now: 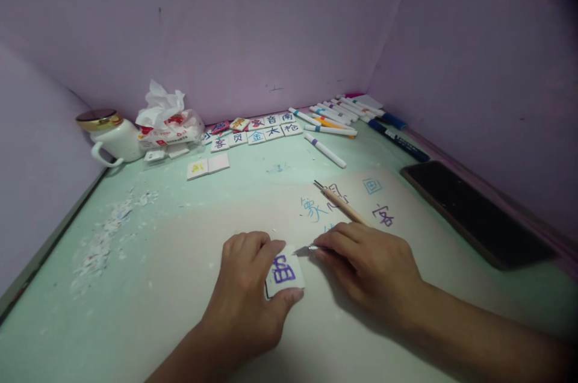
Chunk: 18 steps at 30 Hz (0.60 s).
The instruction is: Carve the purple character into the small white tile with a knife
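Since the purple-inked tile [284,274] is pinched in the left hand [248,286], thumb and fingers at opposite edges, keep them off the blade's path — the right hand [374,259], just beside, is closed round a craft knife [307,250], so go light.

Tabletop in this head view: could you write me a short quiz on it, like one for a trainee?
1. What does the right hand hold?
2. True or false: in the picture, the white mug stands left of the tissue pack.
3. The left hand grips a white square. What colour is the character on it? a) yellow b) purple c) light blue

Key: 1. A slim knife-like tool with a pointed metal tip. 2. True. 3. b.
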{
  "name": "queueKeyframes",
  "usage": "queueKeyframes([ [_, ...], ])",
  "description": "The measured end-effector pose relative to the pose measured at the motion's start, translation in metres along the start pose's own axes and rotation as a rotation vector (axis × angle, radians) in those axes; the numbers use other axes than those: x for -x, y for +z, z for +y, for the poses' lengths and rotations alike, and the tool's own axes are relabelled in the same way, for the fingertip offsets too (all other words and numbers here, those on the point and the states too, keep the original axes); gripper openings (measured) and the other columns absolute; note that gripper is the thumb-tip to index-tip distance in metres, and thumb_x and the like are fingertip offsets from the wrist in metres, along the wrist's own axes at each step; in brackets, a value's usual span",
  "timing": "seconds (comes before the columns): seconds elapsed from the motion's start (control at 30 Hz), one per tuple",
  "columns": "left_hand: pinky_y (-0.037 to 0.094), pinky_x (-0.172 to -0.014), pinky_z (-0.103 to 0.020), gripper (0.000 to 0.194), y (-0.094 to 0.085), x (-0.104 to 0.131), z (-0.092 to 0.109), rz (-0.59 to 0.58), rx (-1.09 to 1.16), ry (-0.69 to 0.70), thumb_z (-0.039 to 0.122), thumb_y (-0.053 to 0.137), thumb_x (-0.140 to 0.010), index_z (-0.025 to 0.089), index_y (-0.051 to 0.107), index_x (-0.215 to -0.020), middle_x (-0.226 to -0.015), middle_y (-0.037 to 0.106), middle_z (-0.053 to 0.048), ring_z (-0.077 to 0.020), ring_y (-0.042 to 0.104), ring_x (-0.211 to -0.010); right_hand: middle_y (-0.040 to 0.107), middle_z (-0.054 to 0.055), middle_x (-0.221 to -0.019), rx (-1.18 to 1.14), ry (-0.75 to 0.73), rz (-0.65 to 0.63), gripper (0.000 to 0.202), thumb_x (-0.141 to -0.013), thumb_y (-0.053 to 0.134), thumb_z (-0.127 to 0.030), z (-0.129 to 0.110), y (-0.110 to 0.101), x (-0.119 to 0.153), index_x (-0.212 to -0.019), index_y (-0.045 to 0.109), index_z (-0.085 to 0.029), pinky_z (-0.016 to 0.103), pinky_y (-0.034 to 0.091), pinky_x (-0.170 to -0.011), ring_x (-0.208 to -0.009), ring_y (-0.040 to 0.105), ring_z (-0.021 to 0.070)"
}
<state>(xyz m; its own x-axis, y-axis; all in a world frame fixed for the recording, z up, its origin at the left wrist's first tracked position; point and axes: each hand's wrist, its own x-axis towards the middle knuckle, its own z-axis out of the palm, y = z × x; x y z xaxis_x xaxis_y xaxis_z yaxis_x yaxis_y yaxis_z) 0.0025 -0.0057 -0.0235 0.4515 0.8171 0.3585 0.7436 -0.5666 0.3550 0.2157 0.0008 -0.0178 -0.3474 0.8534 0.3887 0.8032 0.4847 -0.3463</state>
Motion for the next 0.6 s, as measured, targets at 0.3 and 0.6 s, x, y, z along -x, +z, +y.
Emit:
queueKeyframes([
  [0.3,0.044,-0.079,-0.048,0.043,0.001,-0.001,0.003,0.012,-0.011,0.015,0.036,0.066,-0.073,0.019,0.052,-0.109,-0.1,0.055,-0.012,-0.0288,0.052,-0.09,0.07,0.003,-0.072,-0.057,-0.011,0.023,0.019,-0.086,0.051,-0.025,0.001,-0.002,0.002,-0.085,0.069,-0.022,0.028,0.04,-0.053,-0.065,0.064,0.0169],
  [0.6,0.044,-0.079,-0.047,0.04,-0.006,0.0,0.01,-0.052,-0.007,0.0,0.025,0.058,-0.076,0.013,0.05,-0.114,-0.104,0.05,-0.013,-0.0281,0.049,-0.094,0.068,0.003,-0.074,-0.11,-0.001,0.037,0.021,-0.083,0.049,-0.015,-0.009,-0.006,0.017,-0.088,0.069,-0.021,0.027,0.041,-0.053,-0.063,0.062,0.0171],
])
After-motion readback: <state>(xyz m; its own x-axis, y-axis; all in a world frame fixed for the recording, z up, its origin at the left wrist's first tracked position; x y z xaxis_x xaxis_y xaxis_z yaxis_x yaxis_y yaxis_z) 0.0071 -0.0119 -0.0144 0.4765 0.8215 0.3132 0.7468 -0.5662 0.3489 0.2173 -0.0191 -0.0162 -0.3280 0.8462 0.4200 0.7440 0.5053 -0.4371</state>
